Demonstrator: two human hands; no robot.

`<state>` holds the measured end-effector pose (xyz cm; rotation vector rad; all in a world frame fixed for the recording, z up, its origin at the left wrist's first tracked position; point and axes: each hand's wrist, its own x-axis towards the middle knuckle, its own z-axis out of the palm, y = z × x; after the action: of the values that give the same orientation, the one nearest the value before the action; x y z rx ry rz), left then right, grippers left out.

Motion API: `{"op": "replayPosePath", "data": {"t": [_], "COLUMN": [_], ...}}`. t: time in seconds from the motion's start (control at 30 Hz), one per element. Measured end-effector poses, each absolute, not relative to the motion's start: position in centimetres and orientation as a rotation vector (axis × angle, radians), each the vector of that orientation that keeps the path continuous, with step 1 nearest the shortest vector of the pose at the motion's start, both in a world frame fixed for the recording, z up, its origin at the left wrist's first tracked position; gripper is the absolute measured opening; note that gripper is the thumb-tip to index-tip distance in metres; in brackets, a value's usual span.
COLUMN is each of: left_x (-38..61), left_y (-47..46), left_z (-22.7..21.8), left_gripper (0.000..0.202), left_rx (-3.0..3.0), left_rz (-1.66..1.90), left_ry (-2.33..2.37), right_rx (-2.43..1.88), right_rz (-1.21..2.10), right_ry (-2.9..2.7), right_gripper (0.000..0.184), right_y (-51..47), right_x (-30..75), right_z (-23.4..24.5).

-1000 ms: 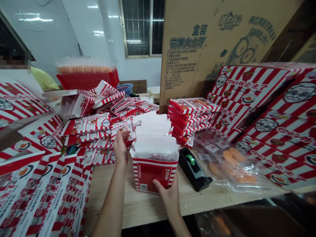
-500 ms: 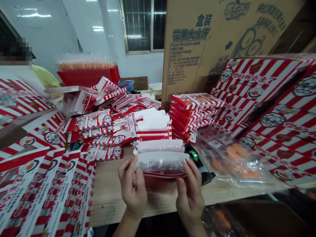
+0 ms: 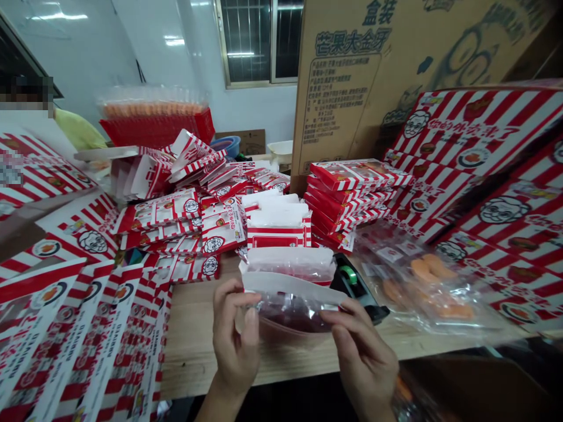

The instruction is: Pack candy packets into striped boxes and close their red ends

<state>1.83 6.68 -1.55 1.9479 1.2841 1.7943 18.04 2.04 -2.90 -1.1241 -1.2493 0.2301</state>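
In front of me is a red-and-white paper box (image 3: 290,319) with a clear window, its white flap standing up along the back. My left hand (image 3: 237,334) grips its left edge, the index finger laid over the rim. At the right corner, my right hand (image 3: 365,351) pinches the edge between fingers and thumb. What is inside the box is hard to make out. Right behind it stands another open box (image 3: 288,258) with a white flap. A black tape dispenser (image 3: 358,287) with green tape sits just beyond my right hand.
Striped boxes lie in a heap (image 3: 176,223) at left and in a stack (image 3: 347,193) at right. Clear bags with orange pieces (image 3: 440,287) lie on the wooden table (image 3: 193,346). Large striped cartons (image 3: 475,129) and a brown cardboard box (image 3: 343,105) stand behind. A person (image 3: 79,129) is at far left.
The box has tipped and its window side bulges toward me, with the flap now slanting. My right hand has shifted right and its fingers have bent inward over the edge. The view has moved slightly.
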Motion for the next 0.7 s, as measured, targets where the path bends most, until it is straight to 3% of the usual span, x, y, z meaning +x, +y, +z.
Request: {"op": "replayPosePath", "data": {"t": [0.1,0.17,0.27,0.5,0.7], "left_x": [2.1,2.5,2.2,-2.1,-1.8], "left_y": [6.4,6.2,6.3,9.7,10.6], "left_z": [-1.5,-1.4,-0.9,0.5,1.6], "left_gripper": [0.019,0.013,0.034,0.041,0.015], "left_rx": [2.013,1.833,1.477,1.128,1.354], "left_rz": [1.696,1.717,1.635,0.817,0.783], "left_ry": [1.268,1.257,1.18,0.508,0.372], "right_rx": [-1.164,-1.11,-0.949,-0.821,-0.762], "right_rz": [0.334,0.494,0.837,1.079,1.018], "right_ry": [-1.249,-1.128,-0.96,-1.088,-1.173], "right_gripper": [0.016,0.025,0.045,0.023,0.022], "right_y": [2.0,2.1,2.3,3.4,3.1], "right_x": [18.2,18.0,17.8,18.8,18.8], "right_z": [-1.6,-1.1,-0.9,-0.4,-0.2]}}
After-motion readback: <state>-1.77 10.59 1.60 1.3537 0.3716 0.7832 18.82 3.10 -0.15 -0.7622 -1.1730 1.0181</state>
